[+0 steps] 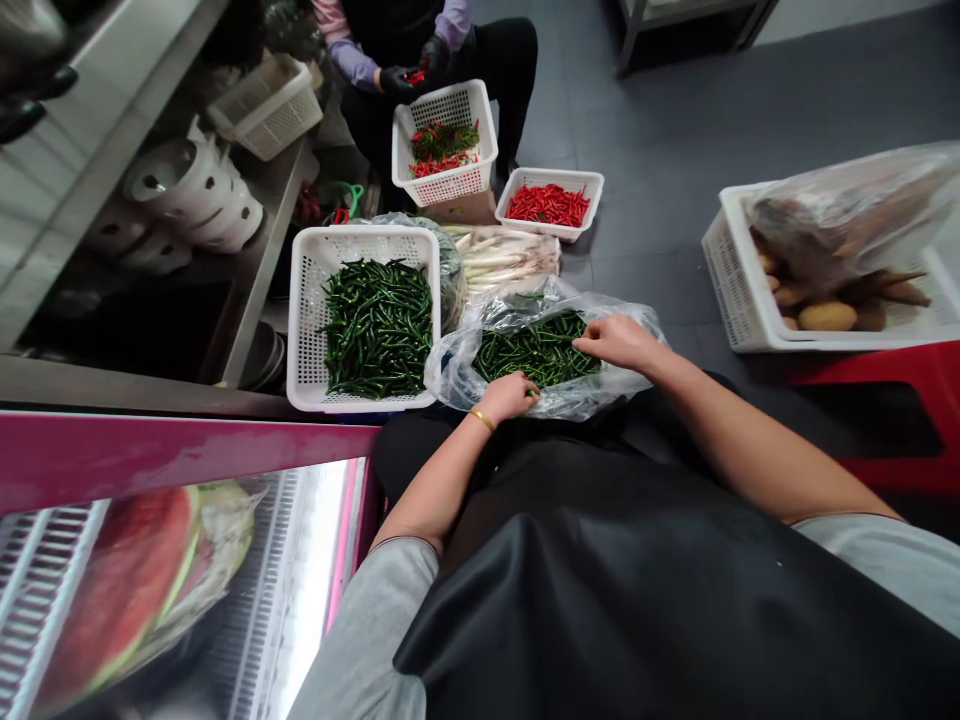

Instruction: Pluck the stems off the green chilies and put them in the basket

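Note:
A clear plastic bag lies spread in front of me with a pile of green chili peppers inside. At the bag's near edge my left hand, with a gold bracelet at the wrist, is closed; a bit of green chili shows at its fingertips. My right hand reaches in from the right, its fingers pinched together at the edge of the pile; what they hold is too small to make out. Left of the bag stands a white basket containing many green chilies.
Across from me a person in black gloves handles red chilies over a white basket. A white tray of red chilies and pale long-stemmed vegetables lie beyond the bag. A potato crate stands right; a glass-topped cooler is at left.

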Motion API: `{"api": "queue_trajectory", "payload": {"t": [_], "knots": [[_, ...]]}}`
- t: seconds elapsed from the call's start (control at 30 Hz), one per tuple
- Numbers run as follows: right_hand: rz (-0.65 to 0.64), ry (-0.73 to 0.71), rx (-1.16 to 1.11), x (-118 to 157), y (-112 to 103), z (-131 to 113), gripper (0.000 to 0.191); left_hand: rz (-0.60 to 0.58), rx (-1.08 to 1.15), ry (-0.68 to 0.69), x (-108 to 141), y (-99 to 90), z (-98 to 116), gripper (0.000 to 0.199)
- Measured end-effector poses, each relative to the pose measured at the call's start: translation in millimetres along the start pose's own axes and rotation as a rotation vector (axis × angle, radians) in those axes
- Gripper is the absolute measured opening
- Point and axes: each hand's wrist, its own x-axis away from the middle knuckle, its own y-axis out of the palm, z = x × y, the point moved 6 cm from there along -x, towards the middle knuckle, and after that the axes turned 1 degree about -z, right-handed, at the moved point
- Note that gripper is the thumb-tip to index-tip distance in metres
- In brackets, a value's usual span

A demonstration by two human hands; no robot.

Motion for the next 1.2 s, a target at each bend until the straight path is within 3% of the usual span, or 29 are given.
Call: {"api": "queue_trajectory", "payload": {"t": [0.1,0.17,0.2,0.33,0.4,0.47,0.63,0.73,0.8,0.87,0.97,1.03,1.1,1.2], "knots": [[-0.009,-0.009,-0.134,14,-13,1,0.032,0.229,0.084,-0.110,-8,-31.8,-19,0.028],[-0.054,-0.017,-0.299,23,0,-4,0.033,0.387,0.262,-0.184,-5,-52.9,-30,0.029],[-0.060,-0.024,-0.384,27,11,-9,0.034,0.403,0.393,-0.204,-3,-56.1,-32,0.029],[0.024,-0.157,-0.561,39,52,-45,0.030,0.234,0.939,-0.115,3,-29.7,-9,0.038],[-0.025,-0.259,-0.559,41,64,-61,0.029,0.285,1.046,-0.053,9,-19.0,3,0.038],[-0.139,-0.271,-0.596,40,70,-64,0.033,0.297,1.038,-0.034,16,-13.1,9,0.035],[-0.242,-0.258,-0.783,44,64,-55,0.044,-0.048,0.742,0.080,38,-11.3,33,0.030],[-0.261,-0.219,-1.047,46,72,-50,0.046,-0.026,0.763,0.180,52,-21.8,47,0.030],[-0.164,-0.094,-1.160,37,73,-30,0.048,0.005,0.859,0.220,58,-27.8,52,0.032],[-0.059,0.004,-1.028,24,67,-3,0.049,0.055,1.001,0.209,58,-34.4,47,0.033],[-0.088,-0.052,-0.290,3,60,23,0.027,0.203,1.217,0.088,49,-44.7,23,0.033],[-0.137,-0.131,0.177,-7,63,29,0.027,0.278,1.253,-0.004,41,-47.6,10,0.031],[-0.175,-0.235,0.422,-12,69,26,0.028,0.332,1.152,-0.071,32,-48.4,4,0.029],[-0.153,-0.398,0.465,-10,66,10,0.026,0.419,0.777,-0.055,19,-50.4,15,0.024]]}}
